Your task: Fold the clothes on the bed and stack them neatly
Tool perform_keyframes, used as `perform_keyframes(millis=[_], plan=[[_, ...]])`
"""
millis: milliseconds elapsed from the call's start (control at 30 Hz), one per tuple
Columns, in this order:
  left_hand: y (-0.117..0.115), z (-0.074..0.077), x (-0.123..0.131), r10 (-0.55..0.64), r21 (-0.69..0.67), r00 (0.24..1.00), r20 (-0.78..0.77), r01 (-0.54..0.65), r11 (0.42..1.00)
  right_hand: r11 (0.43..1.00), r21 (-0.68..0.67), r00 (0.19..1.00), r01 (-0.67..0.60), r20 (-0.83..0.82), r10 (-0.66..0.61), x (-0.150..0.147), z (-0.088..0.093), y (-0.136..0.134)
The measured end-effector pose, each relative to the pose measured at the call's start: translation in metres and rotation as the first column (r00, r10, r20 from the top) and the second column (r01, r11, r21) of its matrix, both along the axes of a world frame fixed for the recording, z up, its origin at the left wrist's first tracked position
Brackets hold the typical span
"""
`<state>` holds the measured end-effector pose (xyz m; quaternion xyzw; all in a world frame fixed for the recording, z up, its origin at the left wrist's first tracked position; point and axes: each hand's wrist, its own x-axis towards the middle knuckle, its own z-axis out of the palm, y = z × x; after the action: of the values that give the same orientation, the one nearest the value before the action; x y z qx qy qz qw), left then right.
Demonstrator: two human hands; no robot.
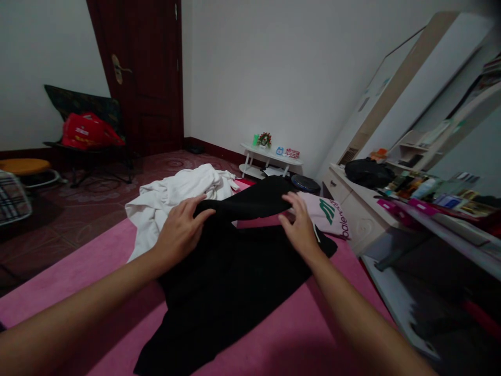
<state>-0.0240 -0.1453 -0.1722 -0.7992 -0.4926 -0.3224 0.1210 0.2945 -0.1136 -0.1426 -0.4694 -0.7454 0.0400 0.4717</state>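
Observation:
A black garment (235, 282) lies spread over the pink bed cover (274, 339), with one long part of it lifted and stretched between my hands. I cannot tell what kind of garment it is. My left hand (180, 230) pinches the left end of the raised cloth between thumb and fingers. At the other end, my right hand (299, 224) grips the cloth's edge, its fingers bent. Beside my left hand lies a rumpled white garment (180, 188). Just beyond my right hand is a folded pale pink garment (329, 214) with green and dark lettering.
A low white table (250, 149) with small decorations stands by the far wall. On the right are a white dresser (340, 183) and a black bag (368, 172). To the left, a folding chair (82, 99) holds a red bag (90, 130), near a yellow stool (23, 166).

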Motion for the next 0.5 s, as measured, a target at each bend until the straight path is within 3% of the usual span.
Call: perform_keyframes(millis=[100, 167, 233, 333, 500], plan=[[-0.015, -0.018, 0.006, -0.185, -0.239, 0.976, -0.112, 0.154, 0.959, 0.946, -0.275, 0.964, -0.173, 0.15, 0.22, -0.011, -0.039, -0.031], [-0.027, -0.03, 0.012, -0.272, -0.472, 0.958, -0.085, 0.202, 0.858, 0.898, -0.396, 0.947, -0.192, 0.167, 0.276, -0.011, -0.061, -0.046], [-0.038, -0.038, 0.022, -0.3, -0.618, 0.954, 0.013, 0.243, 0.747, 0.882, -0.428, 0.942, -0.198, 0.167, 0.292, -0.009, -0.073, -0.054], [-0.055, -0.037, 0.041, -0.354, -0.66, 0.911, 0.21, 0.399, 0.636, 0.854, -0.445, 0.909, -0.268, 0.177, 0.377, -0.01, -0.072, -0.058], [-0.087, -0.015, 0.071, -0.575, -0.63, 0.727, 0.376, 0.656, 0.417, 0.829, -0.508, 0.781, -0.236, 0.408, 0.473, -0.023, -0.048, -0.063]])
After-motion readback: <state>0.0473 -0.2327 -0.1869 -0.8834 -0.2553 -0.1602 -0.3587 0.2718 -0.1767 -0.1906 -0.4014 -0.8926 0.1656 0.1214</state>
